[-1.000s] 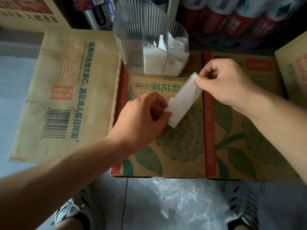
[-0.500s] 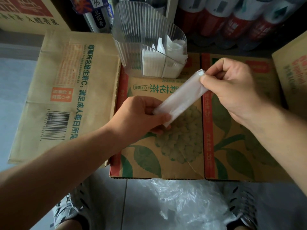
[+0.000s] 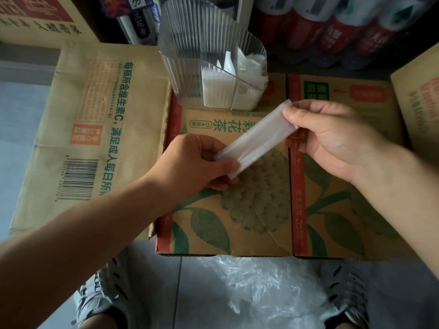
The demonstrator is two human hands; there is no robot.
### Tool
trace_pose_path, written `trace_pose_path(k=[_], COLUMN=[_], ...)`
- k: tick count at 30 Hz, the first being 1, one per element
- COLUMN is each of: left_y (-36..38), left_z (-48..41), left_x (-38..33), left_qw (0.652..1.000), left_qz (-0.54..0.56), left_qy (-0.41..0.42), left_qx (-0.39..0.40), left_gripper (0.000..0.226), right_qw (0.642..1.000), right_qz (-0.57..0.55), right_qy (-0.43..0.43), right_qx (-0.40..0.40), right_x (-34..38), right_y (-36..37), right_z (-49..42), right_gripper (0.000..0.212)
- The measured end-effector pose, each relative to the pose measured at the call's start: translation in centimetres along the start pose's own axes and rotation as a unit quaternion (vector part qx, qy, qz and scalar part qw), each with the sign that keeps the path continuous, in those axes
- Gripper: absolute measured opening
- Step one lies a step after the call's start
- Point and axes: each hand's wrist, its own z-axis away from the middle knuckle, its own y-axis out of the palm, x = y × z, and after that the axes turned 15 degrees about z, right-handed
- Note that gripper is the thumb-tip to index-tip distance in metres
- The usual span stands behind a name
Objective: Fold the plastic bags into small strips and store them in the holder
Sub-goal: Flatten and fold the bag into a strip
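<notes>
- Left hand [image 3: 197,162]: forearm enters from near left; thumb and fingers curled, pinching the strip's near-left end.
- Right hand [image 3: 332,138]: forearm enters from the right; thumb and forefinger pinch the far-right end, other fingers loosely curled.
- Folded bag strip [image 3: 256,136]: 1 item, translucent white, flat; held between the 2 hands above the cardboard box [image 3: 237,222]; long axis runs near-left to far-right.
- Holder [image 3: 190,48]: clear, ribbed, upright on the box, just beyond the strip; stored strips [image 3: 225,91] inside.
- Loose plastic bags [image 3: 261,293]: crumpled on the floor, near side.
</notes>
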Motion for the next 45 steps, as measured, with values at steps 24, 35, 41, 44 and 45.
trace_pose_path(k=[24,35,41,44,45], left_y=[0.9,0.7,0.8,0.9,0.9], left_z=[0.1,0.6,0.6,0.7,0.8], left_x=[-0.4,0.2,0.2,0.2,0.1], left_qw=[0.952,0.936,0.945,0.949,0.948], left_qz=[0.275,0.286,0.23,0.213,0.218], left_qy=[-0.095,-0.086,-0.09,-0.093,-0.096], left_qx=[0.096,0.187,0.214,0.211,0.209], left_gripper=[0.038,0.043,0.046,0.049,0.05], right_qw=[0.708,0.889,0.93,0.923,0.924], right_qz=[0.455,0.334,0.294,0.312,0.311], right_qy=[-0.539,-0.301,-0.221,-0.224,-0.222], right_qx=[-0.047,-0.084,-0.018,-0.021,-0.024], right_x=[-4.2,-2.0,-1.3,-1.3,-1.3], right_y=[4.3,3.0,2.6,2.7,2.7], right_z=[5.9,4.3,3.1,3.0,3.0], right_gripper=[0.013,0.01,0.003,0.005,0.005])
